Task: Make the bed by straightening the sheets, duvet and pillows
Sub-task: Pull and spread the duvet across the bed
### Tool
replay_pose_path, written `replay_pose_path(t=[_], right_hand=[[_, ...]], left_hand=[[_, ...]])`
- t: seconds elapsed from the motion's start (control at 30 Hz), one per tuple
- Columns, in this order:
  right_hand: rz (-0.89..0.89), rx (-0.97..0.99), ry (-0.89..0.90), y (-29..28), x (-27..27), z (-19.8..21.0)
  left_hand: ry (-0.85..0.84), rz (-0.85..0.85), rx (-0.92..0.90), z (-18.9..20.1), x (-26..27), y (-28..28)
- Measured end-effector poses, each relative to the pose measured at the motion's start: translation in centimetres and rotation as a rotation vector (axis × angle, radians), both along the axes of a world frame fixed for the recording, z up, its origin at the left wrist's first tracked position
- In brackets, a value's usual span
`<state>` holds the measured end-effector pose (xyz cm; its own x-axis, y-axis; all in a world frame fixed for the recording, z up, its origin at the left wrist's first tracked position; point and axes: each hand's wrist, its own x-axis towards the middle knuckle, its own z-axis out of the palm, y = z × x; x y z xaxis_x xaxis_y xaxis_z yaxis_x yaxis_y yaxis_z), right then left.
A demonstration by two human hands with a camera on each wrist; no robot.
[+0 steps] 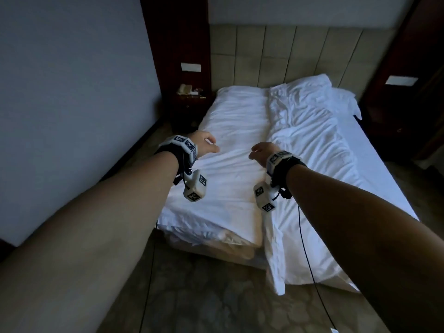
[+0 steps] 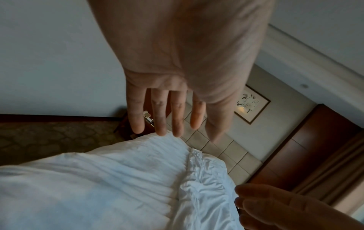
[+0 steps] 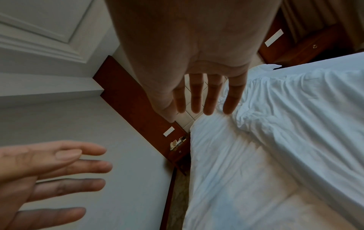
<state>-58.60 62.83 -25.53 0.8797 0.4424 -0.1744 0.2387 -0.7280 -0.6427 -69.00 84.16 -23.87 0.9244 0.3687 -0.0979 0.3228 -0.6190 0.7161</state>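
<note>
The bed's white sheet [image 1: 230, 150] [image 2: 98, 186] [image 3: 236, 171] lies bare and creased on the left half. A rumpled white duvet [image 1: 312, 150] [image 2: 206, 179] [image 3: 305, 109] covers the right half and hangs over the foot end. White pillows [image 1: 310, 88] are piled at the head on the right. My left hand [image 1: 207, 146] [image 2: 167, 118] [image 3: 55, 174] and right hand [image 1: 260, 151] [image 3: 204, 101] [image 2: 275, 207] reach out above the sheet, fingers straight and spread, holding nothing.
A padded headboard [image 1: 288, 56] backs the bed. A dark nightstand with a phone [image 1: 185, 90] stands at the left, close to the wall [image 1: 72, 92]; another nightstand [image 1: 396, 116] is at the right. A black cable [image 1: 310, 260] hangs from my right wrist over patterned carpet [image 1: 192, 296].
</note>
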Motion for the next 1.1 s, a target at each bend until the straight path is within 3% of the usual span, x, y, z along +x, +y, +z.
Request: replay_pose_path(t=[0.2,0.33,0.63,1.1], right_hand=[[-0.032,-0.057,-0.013,8.8,-2.6,0.8],[-0.071,-0.076,-0.008,13.2,-1.5,0.9],[-0.178,-0.076,-0.018,23.4,8.6,-0.7],[-0.159,-0.173,-0.079,45.9,21.7,0.9]], left_hand=[[0.04,-0.09,0.041,1.6,-0.3,9.6],[0.044,-0.167,0.048,2.2,1.8,13.4],[0.043,-0.285,0.181,2.2,11.5,23.1],[0.107,-0.349,0.315,5.2,24.1,46.1]])
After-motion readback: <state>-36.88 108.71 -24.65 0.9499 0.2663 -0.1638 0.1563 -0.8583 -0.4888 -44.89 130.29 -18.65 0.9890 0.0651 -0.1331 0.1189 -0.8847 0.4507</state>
